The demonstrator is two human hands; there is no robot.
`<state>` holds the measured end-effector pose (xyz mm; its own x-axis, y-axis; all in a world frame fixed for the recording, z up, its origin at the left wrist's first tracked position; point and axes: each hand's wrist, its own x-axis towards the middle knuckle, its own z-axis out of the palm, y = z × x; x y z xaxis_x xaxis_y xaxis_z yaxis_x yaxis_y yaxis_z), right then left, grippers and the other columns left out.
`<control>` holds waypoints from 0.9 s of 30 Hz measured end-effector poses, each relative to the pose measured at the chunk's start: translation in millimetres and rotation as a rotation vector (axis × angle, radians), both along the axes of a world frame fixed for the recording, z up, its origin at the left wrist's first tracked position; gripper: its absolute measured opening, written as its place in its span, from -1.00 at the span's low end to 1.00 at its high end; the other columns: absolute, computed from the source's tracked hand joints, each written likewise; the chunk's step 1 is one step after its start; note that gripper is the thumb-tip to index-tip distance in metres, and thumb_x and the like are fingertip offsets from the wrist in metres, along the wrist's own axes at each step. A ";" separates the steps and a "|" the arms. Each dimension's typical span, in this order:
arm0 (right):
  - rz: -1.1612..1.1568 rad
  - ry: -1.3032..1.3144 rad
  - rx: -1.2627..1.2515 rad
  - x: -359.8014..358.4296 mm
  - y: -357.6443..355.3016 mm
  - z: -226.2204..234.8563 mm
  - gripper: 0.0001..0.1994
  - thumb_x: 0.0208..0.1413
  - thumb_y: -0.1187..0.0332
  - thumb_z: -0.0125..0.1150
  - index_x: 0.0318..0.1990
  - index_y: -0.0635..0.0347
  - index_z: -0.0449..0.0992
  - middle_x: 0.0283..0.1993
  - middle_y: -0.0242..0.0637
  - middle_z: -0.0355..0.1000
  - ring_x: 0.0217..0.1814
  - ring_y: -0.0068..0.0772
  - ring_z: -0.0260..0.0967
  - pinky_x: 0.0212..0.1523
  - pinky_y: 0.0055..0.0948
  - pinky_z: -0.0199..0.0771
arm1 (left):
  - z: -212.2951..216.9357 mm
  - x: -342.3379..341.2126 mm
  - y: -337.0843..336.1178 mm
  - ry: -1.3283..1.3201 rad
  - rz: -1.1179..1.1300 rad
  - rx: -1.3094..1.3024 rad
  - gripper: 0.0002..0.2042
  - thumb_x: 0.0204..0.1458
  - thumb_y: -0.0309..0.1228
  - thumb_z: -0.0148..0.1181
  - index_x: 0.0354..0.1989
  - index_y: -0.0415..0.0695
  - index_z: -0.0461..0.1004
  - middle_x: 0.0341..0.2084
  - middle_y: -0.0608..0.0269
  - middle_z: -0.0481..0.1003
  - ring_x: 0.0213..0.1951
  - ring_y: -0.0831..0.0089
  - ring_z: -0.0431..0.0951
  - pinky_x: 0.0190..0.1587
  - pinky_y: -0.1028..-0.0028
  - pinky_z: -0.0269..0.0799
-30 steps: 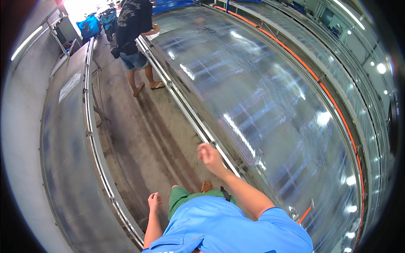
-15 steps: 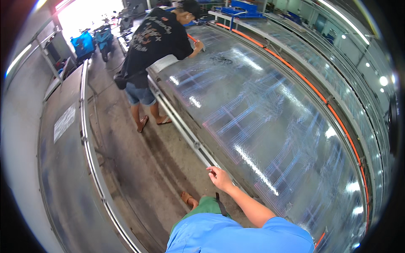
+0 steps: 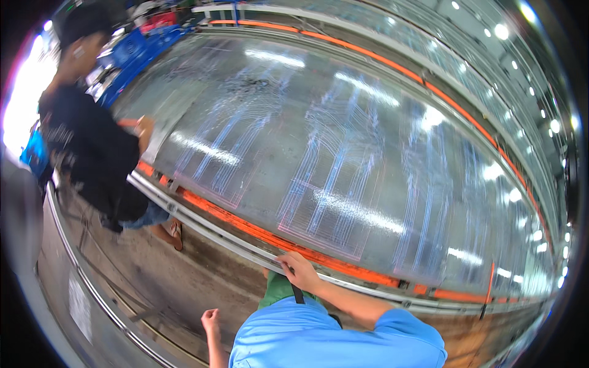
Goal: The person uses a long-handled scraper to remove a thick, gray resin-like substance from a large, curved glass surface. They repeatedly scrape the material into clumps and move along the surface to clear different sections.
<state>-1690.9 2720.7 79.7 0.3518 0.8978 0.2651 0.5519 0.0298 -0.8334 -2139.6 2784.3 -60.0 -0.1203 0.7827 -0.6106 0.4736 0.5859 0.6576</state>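
Note:
My right hand (image 3: 302,273) is at the near metal rail (image 3: 261,248) of a long table, its fingertips meeting the rail. Its thumb and fingers are bent with a gap between them, and nothing shows in them. Low beside my body, over the floor, hangs my left hand (image 3: 210,318), small in view, its fingers curled in with no object visible. Beyond the rail lies the glossy grey table top (image 3: 257,165), printed with repeated blue and pink line patterns and streaked by lamp reflections.
A person in a dark shirt (image 3: 92,141) stands at the table's left end, an orange-red handle (image 3: 127,122) in hand. Orange strips (image 3: 239,226) edge the table. An upright orange stick (image 3: 489,283) stands near right. Blue crates (image 3: 130,52) sit far left; another rail (image 3: 104,306) runs behind.
My view has swung right toward the table, and the other person now appears farther left. My left hand has come into view. My right hand has gone from above the rail to touching it.

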 end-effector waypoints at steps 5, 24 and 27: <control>-0.168 0.271 -0.107 -38.6 118.2 -7.5 -0.69 0.31 0.36 0.17 0.18 0.12 0.50 -0.27 -0.25 0.48 -0.23 -0.32 0.46 -0.15 -0.35 0.47 | -17.1 38.6 86.7 0.318 -0.734 0.142 -0.66 0.26 -0.17 0.23 0.01 -0.17 0.61 -0.24 0.05 0.64 -0.19 0.27 0.63 -0.07 0.27 0.53; -0.910 -0.020 0.045 -167.9 268.9 -51.2 -0.69 0.30 0.38 0.18 0.15 0.20 0.41 -0.15 -0.12 0.35 -0.13 -0.08 0.36 -0.04 -0.17 0.40 | -27.9 -70.3 408.1 -0.008 -0.967 -0.303 -0.55 0.29 -0.15 0.19 0.19 -0.24 0.51 -0.08 -0.07 0.60 -0.13 0.09 0.62 0.00 0.23 0.54; -0.953 0.095 -0.051 -177.8 271.4 -50.9 -0.77 0.31 0.36 0.16 0.05 0.20 0.41 -0.12 -0.07 0.36 -0.03 0.00 0.36 0.04 -0.09 0.38 | -34.9 -115.1 435.4 -0.015 -0.905 -0.341 -0.53 0.29 -0.14 0.20 0.20 -0.26 0.49 -0.06 -0.08 0.59 -0.12 0.08 0.61 0.00 0.23 0.54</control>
<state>-1868.7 2992.1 28.9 0.9582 0.2323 0.1669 0.2557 -0.4344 -0.8637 -2254.7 3219.8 -94.9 0.4509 0.3552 -0.8189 0.8325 0.1636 0.5293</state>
